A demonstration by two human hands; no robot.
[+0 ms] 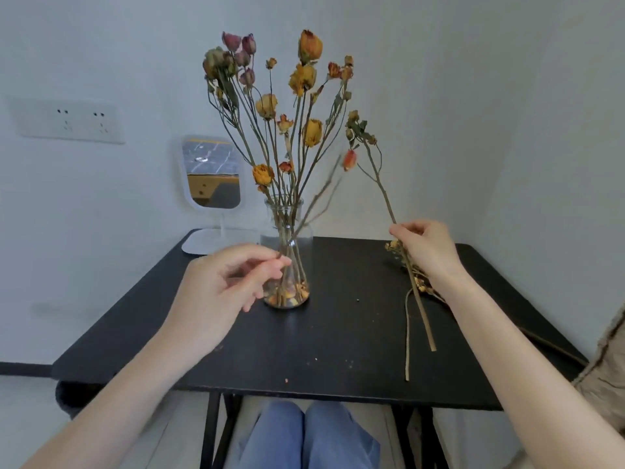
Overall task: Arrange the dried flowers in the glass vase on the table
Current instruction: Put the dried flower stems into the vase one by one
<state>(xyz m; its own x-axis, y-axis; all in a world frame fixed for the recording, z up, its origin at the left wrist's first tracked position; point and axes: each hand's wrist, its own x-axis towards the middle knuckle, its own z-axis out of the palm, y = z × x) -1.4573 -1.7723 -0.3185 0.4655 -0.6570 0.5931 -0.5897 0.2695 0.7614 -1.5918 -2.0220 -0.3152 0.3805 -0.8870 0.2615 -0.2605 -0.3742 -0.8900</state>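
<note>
Two pinches, likely for insertion: your left hand (223,282) holds the red-bud stem (350,160), glass vase (299,228) just beyond its fingertips; your right hand (426,248) holds a branched stem (354,123).

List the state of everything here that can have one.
Vase: upright on the table, holding many dried flowers.
Left hand: pinches the bottom end of a red-bud stem, outside the vase, blurred.
Right hand: pinches a branched stem, raised, outside the vase.
Loose stems: lying flat on the table's right side.
Mirror: standing at the back left corner.
</note>
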